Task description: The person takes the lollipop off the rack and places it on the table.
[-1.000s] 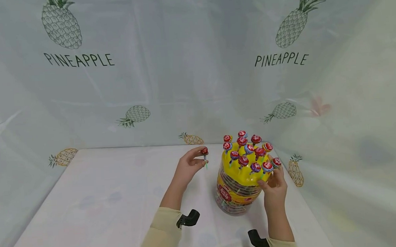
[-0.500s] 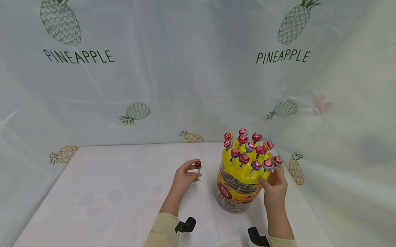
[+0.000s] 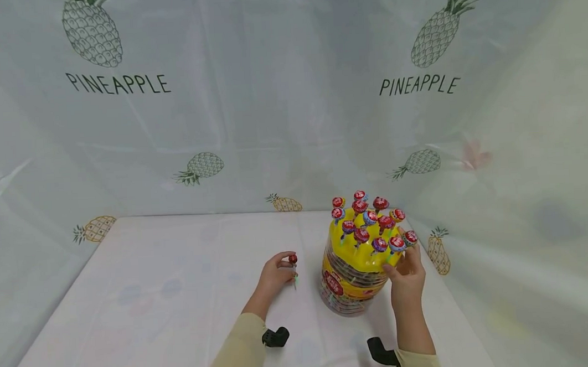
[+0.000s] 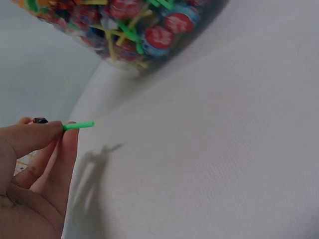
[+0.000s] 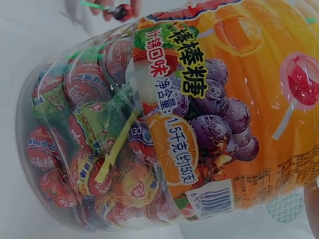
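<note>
My left hand (image 3: 273, 277) pinches a lollipop (image 3: 293, 259) upright, left of the jar, red head up and stick down. In the left wrist view the green stick (image 4: 79, 125) sticks out past the thumb and finger. A large clear candy jar (image 3: 337, 303) filled with wrapped lollipops stands on the table, its yellow lid (image 3: 347, 253) set with several upright lollipops. At the lid's right front edge, my right hand (image 3: 408, 277) holds on with thumb and fingers, close to a lollipop (image 3: 410, 238) at the rim. The jar's printed label (image 5: 214, 109) fills the right wrist view.
A white cloth covers the table (image 3: 181, 322). Behind it hangs a pale curtain (image 3: 280, 106) with pineapple prints. Black wrist mounts (image 3: 276, 337) sit at both sleeve cuffs.
My left hand has moved down and slightly left, toward the table, with the lollipop still pinched. My right hand and the jar have stayed put.
</note>
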Available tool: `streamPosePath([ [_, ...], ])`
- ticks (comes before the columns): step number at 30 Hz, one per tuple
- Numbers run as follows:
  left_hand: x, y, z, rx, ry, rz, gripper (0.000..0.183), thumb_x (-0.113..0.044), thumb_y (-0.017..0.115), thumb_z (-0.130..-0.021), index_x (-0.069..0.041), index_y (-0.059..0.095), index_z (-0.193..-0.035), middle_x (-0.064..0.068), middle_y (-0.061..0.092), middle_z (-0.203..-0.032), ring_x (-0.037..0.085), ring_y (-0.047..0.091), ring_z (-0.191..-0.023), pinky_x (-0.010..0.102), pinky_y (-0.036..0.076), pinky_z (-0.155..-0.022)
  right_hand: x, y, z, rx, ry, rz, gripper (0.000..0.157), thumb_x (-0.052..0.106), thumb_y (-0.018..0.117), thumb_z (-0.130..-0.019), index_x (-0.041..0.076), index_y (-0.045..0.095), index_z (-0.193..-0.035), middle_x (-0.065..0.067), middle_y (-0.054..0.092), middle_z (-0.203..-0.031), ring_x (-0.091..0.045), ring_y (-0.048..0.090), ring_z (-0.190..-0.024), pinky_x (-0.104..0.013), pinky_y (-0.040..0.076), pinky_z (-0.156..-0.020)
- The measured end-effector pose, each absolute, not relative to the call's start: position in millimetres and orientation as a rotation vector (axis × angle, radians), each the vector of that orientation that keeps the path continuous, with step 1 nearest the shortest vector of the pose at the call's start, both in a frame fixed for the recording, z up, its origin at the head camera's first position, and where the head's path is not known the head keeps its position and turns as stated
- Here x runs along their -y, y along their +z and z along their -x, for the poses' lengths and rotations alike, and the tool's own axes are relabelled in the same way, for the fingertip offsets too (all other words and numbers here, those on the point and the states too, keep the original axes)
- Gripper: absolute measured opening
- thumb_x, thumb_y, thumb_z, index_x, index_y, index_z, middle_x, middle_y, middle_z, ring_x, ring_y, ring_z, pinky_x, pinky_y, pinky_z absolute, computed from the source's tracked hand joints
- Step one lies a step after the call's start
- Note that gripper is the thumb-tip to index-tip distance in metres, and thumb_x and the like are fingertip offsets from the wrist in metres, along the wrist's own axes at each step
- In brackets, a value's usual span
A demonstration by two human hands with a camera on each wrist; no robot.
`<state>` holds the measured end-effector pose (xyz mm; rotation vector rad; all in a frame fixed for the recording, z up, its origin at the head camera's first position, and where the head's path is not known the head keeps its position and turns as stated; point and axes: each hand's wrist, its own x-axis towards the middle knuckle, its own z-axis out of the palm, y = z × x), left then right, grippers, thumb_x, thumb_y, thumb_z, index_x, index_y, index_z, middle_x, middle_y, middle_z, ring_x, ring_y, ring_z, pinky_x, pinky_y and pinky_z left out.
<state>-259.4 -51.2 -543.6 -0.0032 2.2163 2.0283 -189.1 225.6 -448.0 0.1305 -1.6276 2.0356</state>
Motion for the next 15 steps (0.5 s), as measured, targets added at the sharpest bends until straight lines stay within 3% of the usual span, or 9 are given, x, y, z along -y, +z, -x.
streamPosePath([
  [9, 50.6, -556.8, 266.5, -2.305, 1.906, -0.046, 0.052, 0.011, 0.072, -0.078, -0.002, 0.061, -0.126, 0.015, 0.062, -0.094, 0.015, 0.06, -0.065, 0.027, 0.053, -0.058, -223.3, -445.4, 186.8, 1.668, 2.021, -0.083, 0.055, -0.003, 0.064, -0.09, 0.008, 0.051, -0.142, -0.003, 0.033, -0.147, -0.024, 0.036, -0.134, -0.021, 0.045, -0.094],
  [15, 48.8, -557.3, 269.0, -2.404, 1.77, -0.141, 0.049, 0.004, 0.075, -0.081, -0.008, 0.062, -0.126, 0.006, 0.062, -0.088, 0.014, 0.056, -0.064, 0.029, 0.049, -0.059, -223.2, -445.1, 185.8, 1.669, 2.017, -0.082, 0.054, -0.001, 0.063, -0.09, 0.008, 0.051, -0.142, -0.001, 0.031, -0.15, -0.024, 0.037, -0.135, -0.021, 0.044, -0.094],
])
